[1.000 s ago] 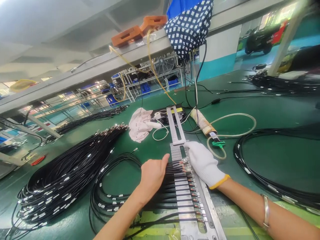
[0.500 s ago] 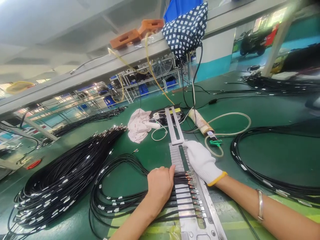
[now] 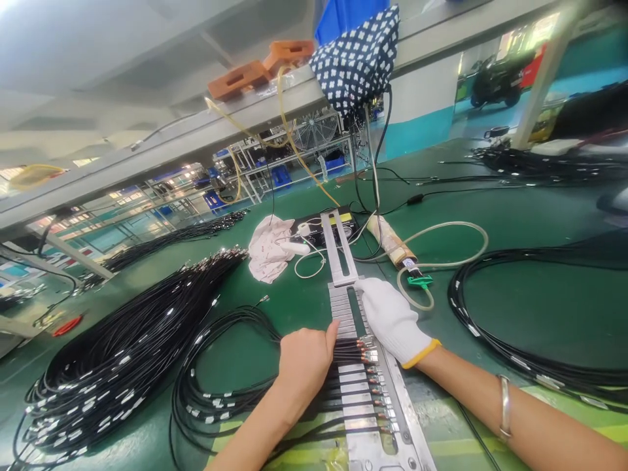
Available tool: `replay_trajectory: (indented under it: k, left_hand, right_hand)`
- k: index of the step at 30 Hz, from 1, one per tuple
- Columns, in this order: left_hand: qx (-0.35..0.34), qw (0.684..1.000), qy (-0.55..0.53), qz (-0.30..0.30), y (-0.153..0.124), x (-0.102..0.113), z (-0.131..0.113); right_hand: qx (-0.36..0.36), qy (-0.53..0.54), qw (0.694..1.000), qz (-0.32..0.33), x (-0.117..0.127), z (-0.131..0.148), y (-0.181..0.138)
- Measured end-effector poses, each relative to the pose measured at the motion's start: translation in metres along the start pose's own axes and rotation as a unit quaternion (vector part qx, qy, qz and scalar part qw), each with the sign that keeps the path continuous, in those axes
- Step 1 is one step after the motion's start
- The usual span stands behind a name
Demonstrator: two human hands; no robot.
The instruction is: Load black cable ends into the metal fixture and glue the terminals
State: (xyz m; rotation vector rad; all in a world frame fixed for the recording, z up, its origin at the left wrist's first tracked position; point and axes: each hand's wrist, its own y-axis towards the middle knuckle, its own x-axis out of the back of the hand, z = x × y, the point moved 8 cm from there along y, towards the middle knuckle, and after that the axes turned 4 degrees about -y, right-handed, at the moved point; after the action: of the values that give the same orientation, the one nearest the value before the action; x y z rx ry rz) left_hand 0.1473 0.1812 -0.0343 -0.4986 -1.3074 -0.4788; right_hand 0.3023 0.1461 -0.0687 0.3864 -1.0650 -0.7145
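A long metal slotted fixture lies on the green bench, with several black cables lying across its grooves and their metal connectors at its right side. My bare left hand is closed around a bunch of these cables just left of the fixture, thumb pointing up. In a white knit glove, my right hand rests on the fixture's upper right edge, fingers curled together. Its fingertips touch near where a slotted metal plate meets the fixture; their undersides are hidden.
A thick bundle of black cables lies at left, and coiled cables at right. Behind the fixture are a black box, a pinkish cloth and a taped tool with a clear hose.
The whole view has shifted slightly, so the bench things appear a little further left. Both hands keep nearly the same places on the cables and the fixture.
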Motion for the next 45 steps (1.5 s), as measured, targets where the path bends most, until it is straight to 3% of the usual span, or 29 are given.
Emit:
replay_trajectory:
  k: [4, 9, 13, 15, 19, 29, 35, 40, 45]
  left_hand:
    - [0.005, 0.999, 0.001, -0.038, -0.004, -0.004, 0.009]
    - [0.004, 0.997, -0.041, -0.062, -0.012, -0.025, 0.002]
    - [-0.081, 0.980, -0.071, -0.169, -0.026, -0.027, -0.011]
    - [-0.104, 0.973, -0.068, -0.193, -0.031, -0.029, -0.014]
    - [-0.079, 0.985, -0.038, -0.149, -0.028, -0.032, -0.012]
    - [-0.052, 0.995, 0.005, -0.088, -0.029, -0.008, -0.010]
    - [-0.053, 0.985, -0.036, -0.162, -0.044, -0.010, 0.002]
    - [-0.117, 0.967, -0.064, -0.219, -0.060, -0.019, -0.020]
    - [-0.130, 0.958, -0.053, -0.249, -0.070, -0.022, -0.027]
  right_hand:
    - [-0.006, 0.004, 1.000, -0.001, -0.002, -0.002, 0.000]
    - [-0.005, 0.006, 1.000, 0.006, -0.001, -0.002, -0.001]
    - [-0.007, 0.002, 1.000, 0.015, 0.000, -0.001, -0.001]
    - [-0.008, 0.000, 1.000, 0.018, 0.000, -0.002, 0.000]
    - [-0.008, -0.001, 1.000, 0.021, 0.001, 0.000, 0.000]
    - [-0.007, 0.002, 1.000, 0.023, 0.002, 0.001, 0.000]
    - [-0.006, 0.006, 1.000, 0.025, 0.001, 0.000, -0.001]
    - [-0.010, 0.003, 1.000, 0.026, 0.001, -0.001, 0.000]
    - [-0.005, 0.002, 0.999, 0.034, 0.002, -0.001, 0.000]
